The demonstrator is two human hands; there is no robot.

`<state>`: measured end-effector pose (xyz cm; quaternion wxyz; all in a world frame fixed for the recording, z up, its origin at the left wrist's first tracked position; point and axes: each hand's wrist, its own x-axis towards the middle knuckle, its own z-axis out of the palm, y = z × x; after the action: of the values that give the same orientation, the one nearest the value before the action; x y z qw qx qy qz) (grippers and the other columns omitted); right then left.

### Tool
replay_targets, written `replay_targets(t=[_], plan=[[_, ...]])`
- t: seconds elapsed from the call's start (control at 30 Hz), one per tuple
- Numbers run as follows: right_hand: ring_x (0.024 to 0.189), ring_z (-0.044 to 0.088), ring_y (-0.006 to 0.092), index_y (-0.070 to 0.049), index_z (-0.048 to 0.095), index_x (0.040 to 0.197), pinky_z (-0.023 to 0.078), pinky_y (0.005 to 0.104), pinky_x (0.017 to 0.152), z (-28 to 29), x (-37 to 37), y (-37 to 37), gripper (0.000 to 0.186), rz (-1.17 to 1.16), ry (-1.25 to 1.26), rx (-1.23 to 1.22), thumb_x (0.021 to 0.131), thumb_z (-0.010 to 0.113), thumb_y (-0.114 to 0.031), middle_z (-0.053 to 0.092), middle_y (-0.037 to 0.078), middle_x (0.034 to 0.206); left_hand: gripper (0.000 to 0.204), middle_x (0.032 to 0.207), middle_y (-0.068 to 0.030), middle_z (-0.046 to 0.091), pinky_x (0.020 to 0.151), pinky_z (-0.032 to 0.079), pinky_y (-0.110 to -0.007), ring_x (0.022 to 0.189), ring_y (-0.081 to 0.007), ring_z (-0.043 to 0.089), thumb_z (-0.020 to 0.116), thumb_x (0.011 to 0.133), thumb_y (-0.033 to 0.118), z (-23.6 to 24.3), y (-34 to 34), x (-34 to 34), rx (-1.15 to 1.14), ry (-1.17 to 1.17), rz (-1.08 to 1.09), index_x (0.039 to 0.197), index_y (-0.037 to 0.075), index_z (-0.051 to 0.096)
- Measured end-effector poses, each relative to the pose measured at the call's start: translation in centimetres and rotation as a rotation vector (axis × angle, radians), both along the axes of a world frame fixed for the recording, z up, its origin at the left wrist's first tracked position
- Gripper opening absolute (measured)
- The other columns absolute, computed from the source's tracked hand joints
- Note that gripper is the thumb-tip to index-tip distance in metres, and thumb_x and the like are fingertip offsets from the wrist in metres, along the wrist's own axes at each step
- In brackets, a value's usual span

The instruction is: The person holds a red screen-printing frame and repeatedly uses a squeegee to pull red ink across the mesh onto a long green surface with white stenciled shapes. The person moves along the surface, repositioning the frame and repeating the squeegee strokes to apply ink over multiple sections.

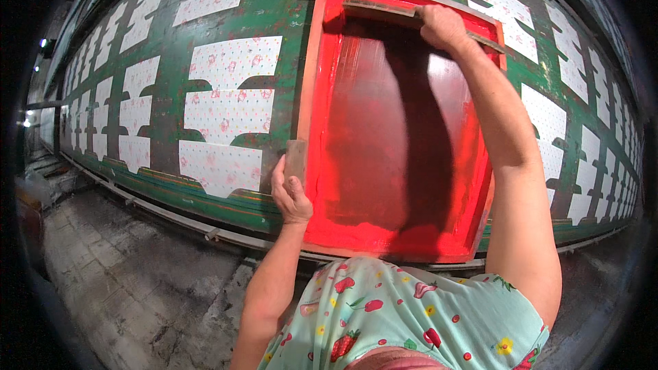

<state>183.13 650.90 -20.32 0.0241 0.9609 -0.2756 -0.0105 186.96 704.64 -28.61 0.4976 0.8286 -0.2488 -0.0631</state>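
A screen-printing frame [310, 96] with wooden sides and red ink along its inner edges lies on a long green table in front of me. Its mesh [363, 130] looks dark and reddish, with my arm's shadow across it. At the far end, my right hand [444, 27] is closed on a long squeegee [380, 13], which spans most of the frame's width. My left hand [291, 195] grips a small wooden block [295, 159] at the frame's left side, thumb on the near side. The squeegee's lower edge is hidden in shadow.
Rows of white cut pieces [229, 115] with small pink and dotted patterns lie on the green table [168, 34], left and right of the frame. A rail [212, 234] runs along the table's near edge. Stained grey floor [137, 274] lies below it.
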Motion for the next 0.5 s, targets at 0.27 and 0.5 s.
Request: replay_targets(t=[0.27, 0.5], plan=[[0.106, 0.08, 0.0427, -0.009, 0.081, 0.114, 0.064, 0.0573, 0.094, -0.7, 0.4, -3.5, 0.031, 0.126, -0.137, -0.085, 0.086, 0.067, -0.008, 0.082, 0.021, 0.109, 0.081, 0.147, -0.031, 0.067, 0.119, 0.048, -0.052, 0.137, -0.0462, 0.065, 0.039, 0.119, 0.062, 0.6, -0.3, 0.0, 0.083, -0.058, -0.012, 0.153, -0.008, 0.059], [0.106, 0.081, 0.0413, -0.008, 0.083, 0.112, 0.066, 0.0566, 0.093, 1.7, -1.5, 0.7, 0.03, 0.106, 0.001, 0.083, 0.087, 0.067, -0.013, 0.083, 0.023, 0.107, 0.073, 0.146, -0.0298, 0.069, 0.117, 0.049, -0.053, 0.136, -0.046, 0.066, 0.041, 0.12, 0.055, 0.4, -0.3, 0.0, 0.107, -0.095, -0.005, 0.153, -0.007, 0.06]])
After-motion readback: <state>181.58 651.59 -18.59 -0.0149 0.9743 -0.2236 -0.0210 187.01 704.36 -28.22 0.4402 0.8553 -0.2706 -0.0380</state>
